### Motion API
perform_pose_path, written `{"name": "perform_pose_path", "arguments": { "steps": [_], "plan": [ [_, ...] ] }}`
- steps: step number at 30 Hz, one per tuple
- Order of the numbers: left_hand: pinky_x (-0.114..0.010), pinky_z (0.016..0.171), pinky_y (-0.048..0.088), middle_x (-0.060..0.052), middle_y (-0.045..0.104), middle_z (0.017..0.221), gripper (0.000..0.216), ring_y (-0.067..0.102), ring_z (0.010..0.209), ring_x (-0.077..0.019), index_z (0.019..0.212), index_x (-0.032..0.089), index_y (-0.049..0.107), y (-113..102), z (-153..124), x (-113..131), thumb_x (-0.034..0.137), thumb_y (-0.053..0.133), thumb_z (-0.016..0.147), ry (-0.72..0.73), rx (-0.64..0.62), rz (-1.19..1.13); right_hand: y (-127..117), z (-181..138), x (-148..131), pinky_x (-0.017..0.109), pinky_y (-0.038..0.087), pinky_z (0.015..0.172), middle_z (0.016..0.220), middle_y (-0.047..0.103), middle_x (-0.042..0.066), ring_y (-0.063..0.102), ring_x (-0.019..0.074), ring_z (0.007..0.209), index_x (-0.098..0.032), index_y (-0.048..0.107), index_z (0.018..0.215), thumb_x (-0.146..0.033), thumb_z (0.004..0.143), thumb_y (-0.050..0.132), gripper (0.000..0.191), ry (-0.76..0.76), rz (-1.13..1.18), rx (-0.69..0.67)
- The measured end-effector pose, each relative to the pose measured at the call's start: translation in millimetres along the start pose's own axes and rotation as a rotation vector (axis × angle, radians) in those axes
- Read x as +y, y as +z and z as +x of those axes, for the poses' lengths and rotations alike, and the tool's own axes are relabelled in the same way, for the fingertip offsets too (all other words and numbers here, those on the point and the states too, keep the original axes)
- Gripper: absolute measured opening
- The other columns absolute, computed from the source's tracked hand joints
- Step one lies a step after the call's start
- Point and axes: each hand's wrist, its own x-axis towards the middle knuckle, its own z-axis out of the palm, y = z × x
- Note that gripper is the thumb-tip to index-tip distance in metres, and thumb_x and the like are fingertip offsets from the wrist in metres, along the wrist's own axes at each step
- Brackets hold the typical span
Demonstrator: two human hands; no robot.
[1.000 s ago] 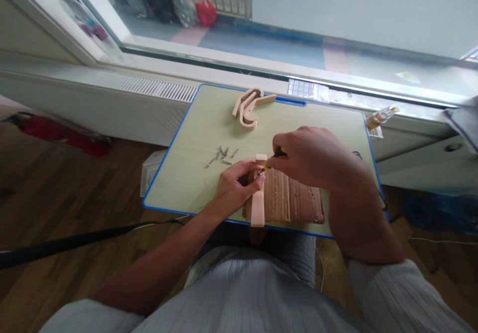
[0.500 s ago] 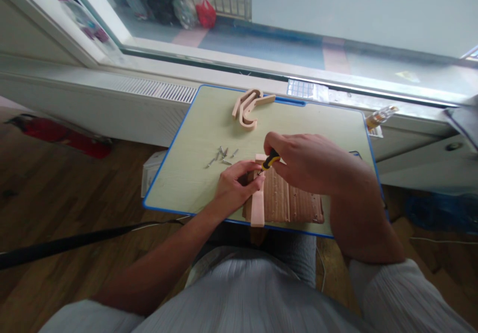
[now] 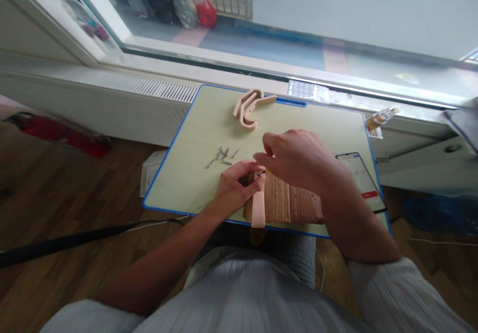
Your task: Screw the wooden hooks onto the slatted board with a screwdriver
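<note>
A pale wooden piece [image 3: 258, 208] lies lengthwise over the left part of a brown corrugated cardboard pad [image 3: 277, 201] with small holes in it. My left hand [image 3: 239, 186] is closed around the wood, thumb and fingertips pinched near a small dark metal tip. Whether that is a screw or the tool's shaft is too small to tell. Just above, my right hand [image 3: 298, 156] is closed on a screwdriver [image 3: 266, 170]; its yellow-black handle is mostly covered by the fingers. Several loose screws [image 3: 223, 155] are scattered left of the hands.
Curved wooden hooks [image 3: 249, 109] lie at the back of the blue-edged table [image 3: 179, 173]. A phone [image 3: 360, 178] rests at the right, beside my right forearm. A clear bottle [image 3: 381, 119] is by the window sill, and a red fire extinguisher [image 3: 59, 134] lies low on the left.
My right hand has turned over the screwdriver, so its handle is now mostly hidden. The right forearm has shifted left, uncovering the phone. My left hand keeps its place on the wood.
</note>
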Motion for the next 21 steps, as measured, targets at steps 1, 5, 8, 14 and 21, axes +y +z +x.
{"name": "perform_pose_path", "arguments": {
  "steps": [1,5,8,14,21],
  "plan": [
    [-0.041,0.111,0.064,-0.005,0.086,0.121,0.024,0.08,0.114,-0.0232,0.115,0.026,0.085,0,0,0,0.036,0.083,0.093,-0.01,-0.005,0.011,-1,-1,1,0.037,0.03,0.069,0.092,0.082,0.014,0.066,0.0248,0.076,-0.02,0.081,0.113,-0.05,0.108,0.056,0.039,-0.004,0.032,0.0],
    [-0.041,0.112,0.064,-0.006,0.086,0.125,0.027,0.081,0.115,-0.0241,0.116,0.026,0.085,0,0,-1,0.036,0.085,0.091,-0.009,0.013,0.028,-9,-10,12,0.034,0.031,0.069,0.093,0.079,0.009,0.065,0.0229,0.081,-0.02,0.075,0.118,-0.041,0.098,0.071,0.029,-0.104,0.137,0.001],
    [-0.042,0.114,0.063,-0.006,0.086,0.124,0.023,0.081,0.115,-0.0234,0.114,0.026,0.086,1,0,-3,0.035,0.084,0.092,0.019,0.027,0.012,-14,-15,18,0.032,0.035,0.073,0.095,0.078,0.007,0.066,0.0212,0.084,-0.02,0.073,0.118,-0.022,0.092,0.067,0.026,-0.194,0.185,0.009],
    [-0.042,0.116,0.062,-0.006,0.086,0.124,0.023,0.08,0.118,-0.0231,0.115,0.026,0.086,1,0,-3,0.034,0.084,0.093,0.023,0.021,0.018,-19,-19,18,0.034,0.034,0.074,0.092,0.078,0.007,0.065,0.0214,0.081,-0.02,0.075,0.115,-0.018,0.098,0.056,0.025,-0.183,0.161,0.019],
    [-0.039,0.112,0.063,-0.005,0.086,0.12,0.021,0.081,0.113,-0.0219,0.112,0.025,0.086,2,0,-3,0.032,0.085,0.092,0.04,0.045,0.018,-15,-14,16,0.036,0.026,0.068,0.085,0.079,0.01,0.061,0.0218,0.072,-0.022,0.08,0.101,-0.048,0.103,0.064,0.031,-0.027,0.024,0.05]
  ]
}}
